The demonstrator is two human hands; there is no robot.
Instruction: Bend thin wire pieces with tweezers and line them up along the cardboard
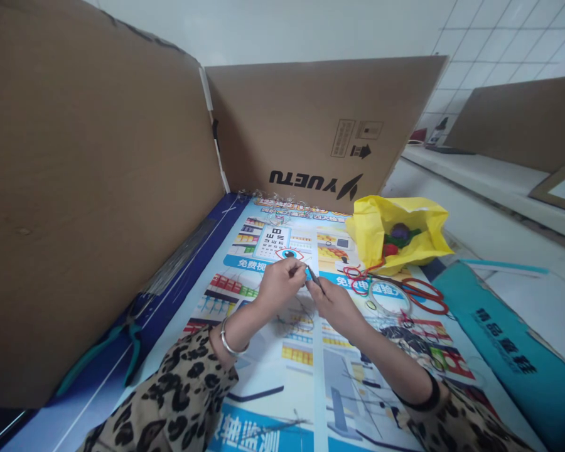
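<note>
Over the middle of the printed poster sheet (pixel 273 376), my two hands meet with fingertips close together. My left hand (pixel 282 282) is closed in a pinch; what it holds is too small to make out. In my right hand (pixel 336 307) is a slender dark pointed tool (pixel 312 274), its tip angled toward the left fingertips. I cannot tell its exact kind. Thin wire pieces (pixel 296 320) lie on the sheet below the hands. Right of my right hand are a clear ring-shaped roll (pixel 390 298) and scissors with red handles (pixel 428 296).
A yellow bag (pixel 371 232) holds yarn balls (pixel 400 233), with red yarn (pixel 358 279) trailing out. Teal-handled pliers (pixel 134 342) and silver wires (pixel 176 260) lie at left. Cardboard panels (pixel 287 119) stand behind and left. A teal box (pixel 503 345) sits at right.
</note>
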